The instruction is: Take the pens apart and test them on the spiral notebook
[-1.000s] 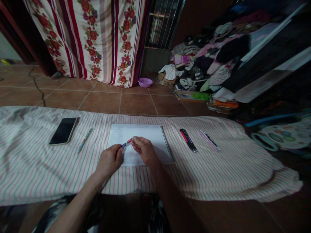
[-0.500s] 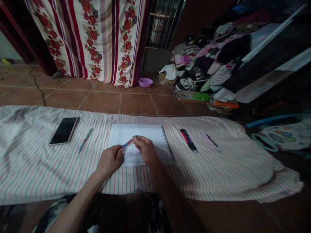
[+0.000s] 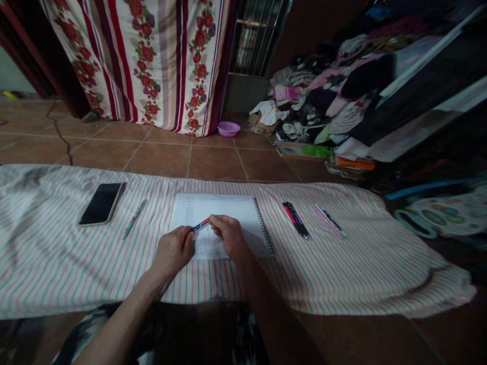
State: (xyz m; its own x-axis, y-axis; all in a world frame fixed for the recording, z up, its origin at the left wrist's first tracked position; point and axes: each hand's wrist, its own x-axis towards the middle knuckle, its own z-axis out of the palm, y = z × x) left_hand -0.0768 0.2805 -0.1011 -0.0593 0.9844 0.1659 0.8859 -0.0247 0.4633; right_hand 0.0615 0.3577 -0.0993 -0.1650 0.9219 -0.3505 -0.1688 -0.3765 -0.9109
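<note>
Both my hands hold one red and blue pen (image 3: pixel 200 224) over a white spiral notebook (image 3: pixel 243 213) that lies on a striped cloth (image 3: pixel 57 263). My left hand (image 3: pixel 173 251) grips the pen's near end with closed fingers. My right hand (image 3: pixel 227 235) pinches its far end between thumb and fingers. The pen lies slanted between them, just above the written page.
A dark phone (image 3: pixel 101 204) and a pale pen (image 3: pixel 133 219) lie left of the notebook. To its right lie a red and black pen pair (image 3: pixel 296 220) and further pens (image 3: pixel 329 221). Beyond are floor tiles, a purple bowl (image 3: pixel 229 129), a flowered curtain (image 3: pixel 152 61) and piled clothes (image 3: pixel 327 101).
</note>
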